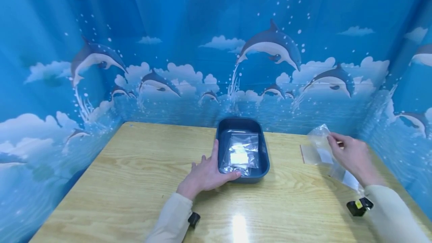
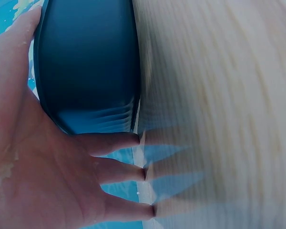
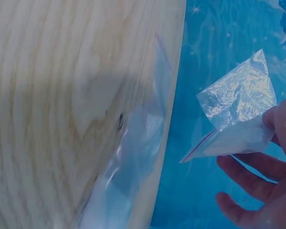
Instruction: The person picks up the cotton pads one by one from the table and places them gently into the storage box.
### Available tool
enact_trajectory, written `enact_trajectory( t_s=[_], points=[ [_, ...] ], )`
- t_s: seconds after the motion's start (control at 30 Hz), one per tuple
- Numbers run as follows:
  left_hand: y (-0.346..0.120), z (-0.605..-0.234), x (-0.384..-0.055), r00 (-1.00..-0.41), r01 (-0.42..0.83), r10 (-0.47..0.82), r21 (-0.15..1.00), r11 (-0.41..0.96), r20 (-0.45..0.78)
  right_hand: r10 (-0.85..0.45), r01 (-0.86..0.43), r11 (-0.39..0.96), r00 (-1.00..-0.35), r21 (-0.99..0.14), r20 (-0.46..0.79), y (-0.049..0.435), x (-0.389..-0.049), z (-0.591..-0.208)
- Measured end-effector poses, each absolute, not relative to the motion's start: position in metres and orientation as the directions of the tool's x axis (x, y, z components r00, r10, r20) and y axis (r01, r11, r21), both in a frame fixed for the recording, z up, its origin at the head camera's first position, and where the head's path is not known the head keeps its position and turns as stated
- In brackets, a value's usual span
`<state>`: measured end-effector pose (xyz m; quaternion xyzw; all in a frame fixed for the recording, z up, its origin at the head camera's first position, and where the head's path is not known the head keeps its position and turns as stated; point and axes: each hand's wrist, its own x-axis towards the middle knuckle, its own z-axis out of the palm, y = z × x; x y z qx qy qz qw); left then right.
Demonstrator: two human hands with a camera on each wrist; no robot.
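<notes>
My left hand (image 1: 206, 171) rests against the near left corner of a dark blue plastic bin (image 1: 266, 160). The thumb lies along the near rim and the other fingers are spread, their tips on the table in the left wrist view. Inside the bin lie clear zip bags (image 1: 244, 143), overlapping and shiny. At the right, my right hand (image 1: 354, 156) pinches the edge of a clear zip bag (image 3: 240, 95) between thumb and fingers, above the table. Below it, other flat clear bags (image 1: 309, 153) lie on the table, one with a red seal line.
The wooden table (image 1: 118, 183) runs back to a blue curtain (image 1: 202, 18) printed with dolphins and clouds. A black wrist camera (image 1: 357, 207) is by the right sleeve, and another black device (image 1: 194, 219) by the left sleeve.
</notes>
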<state>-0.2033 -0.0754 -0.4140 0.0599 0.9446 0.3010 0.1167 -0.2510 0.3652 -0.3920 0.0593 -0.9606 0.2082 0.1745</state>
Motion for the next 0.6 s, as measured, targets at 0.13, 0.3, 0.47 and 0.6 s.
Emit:
enact_trajectory(
  t_s=[0.13, 0.3, 0.47, 0.6],
  points=[
    [-0.076, -0.414, -0.203, -0.966, 0.044, 0.184, 0.583, 0.811, -0.183, -0.04, -0.198, 0.901, -0.924, -0.385, 0.381, 0.357, -0.249, -0.391],
    [-0.076, -0.414, -0.203, -0.966, 0.045, 0.183, 0.581, 0.813, -0.182, -0.069, -0.256, 0.895, -0.889, -0.366, 0.453, 0.346, -0.247, -0.391],
    [-0.075, -0.415, -0.204, -0.967, 0.045, 0.182, 0.58, 0.813, -0.18, -0.091, -0.288, 0.886, -0.876, -0.363, 0.473, 0.335, -0.245, -0.389],
    [-0.075, -0.415, -0.204, -0.967, 0.048, 0.181, 0.576, 0.816, -0.177, -0.1, -0.299, 0.876, -0.88, -0.379, 0.464, 0.324, -0.243, -0.386]
  ],
)
